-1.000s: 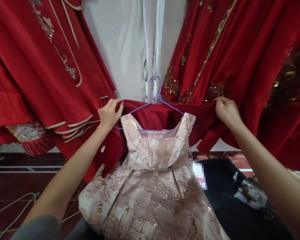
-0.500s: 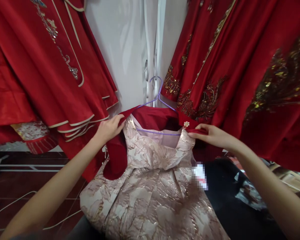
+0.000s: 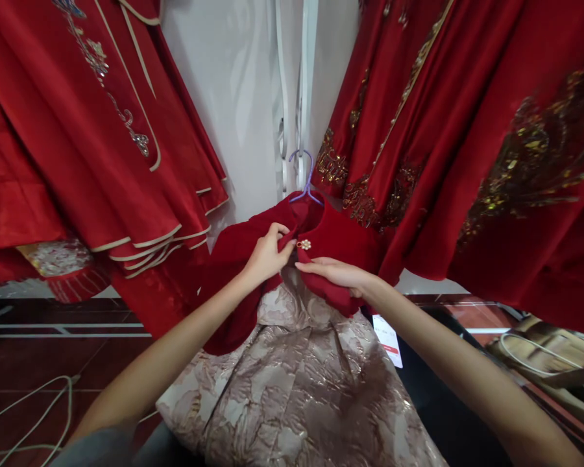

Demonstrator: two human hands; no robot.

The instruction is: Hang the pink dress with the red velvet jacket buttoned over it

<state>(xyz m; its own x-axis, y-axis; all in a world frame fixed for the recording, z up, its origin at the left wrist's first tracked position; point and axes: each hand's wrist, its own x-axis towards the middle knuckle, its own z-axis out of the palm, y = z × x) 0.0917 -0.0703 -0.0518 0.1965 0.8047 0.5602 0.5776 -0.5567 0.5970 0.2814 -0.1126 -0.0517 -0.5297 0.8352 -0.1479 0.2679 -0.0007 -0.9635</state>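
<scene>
A short red jacket (image 3: 345, 227) with a pearly flower fastening (image 3: 304, 244) at its neck hangs over a pale pink and gold brocade dress (image 3: 292, 383). Both are on a purple hanger (image 3: 309, 175). My left hand (image 3: 271, 254) pinches the jacket's front edge at the collar, just left of the fastening. Below the fastening, my right hand (image 3: 333, 274) holds the opposite front edge, its fingers reaching toward the left hand. The two edges nearly meet. Fabric hides part of the right hand's grip.
Red gowns hang on both sides, a cream-piped one (image 3: 126, 162) at left and a gold-sequinned one (image 3: 467, 162) at right. White doors (image 3: 233, 97) stand behind. A white paper tag (image 3: 387, 340) hangs beside the dress. A cable (image 3: 71, 408) lies on the tiled floor at left.
Both hands have moved inward, drawing the jacket's front edges from the dress's shoulders to the middle. The jacket now covers the dress's neckline and most of the hanger.
</scene>
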